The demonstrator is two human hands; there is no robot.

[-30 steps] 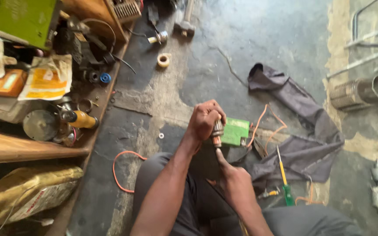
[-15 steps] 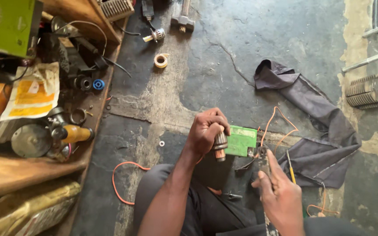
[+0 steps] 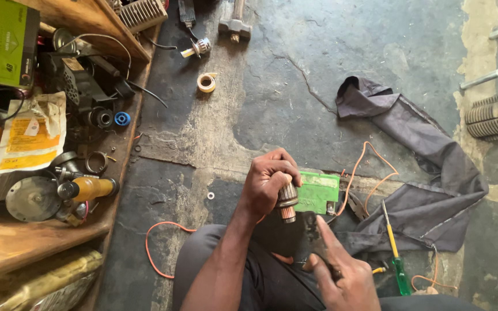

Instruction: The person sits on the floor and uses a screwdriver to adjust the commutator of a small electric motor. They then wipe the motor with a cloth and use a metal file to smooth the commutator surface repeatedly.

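Left hand (image 3: 269, 184) gripped motor armature (image 3: 287, 203), axis upright | right hand (image 3: 341, 276) pinched dark tool (image 3: 312, 233) just near-right (closer hand).

Single head-worn view, steeply downward and close over hands, lap and concrete floor (image 3: 295, 86).

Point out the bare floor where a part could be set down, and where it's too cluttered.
Free: the concrete floor between the tape roll and the grey cloth, and the dark patch left of the left hand, by the small washer. Crowded: the wooden shelf at left, and around the green box, orange wires and screwdriver.
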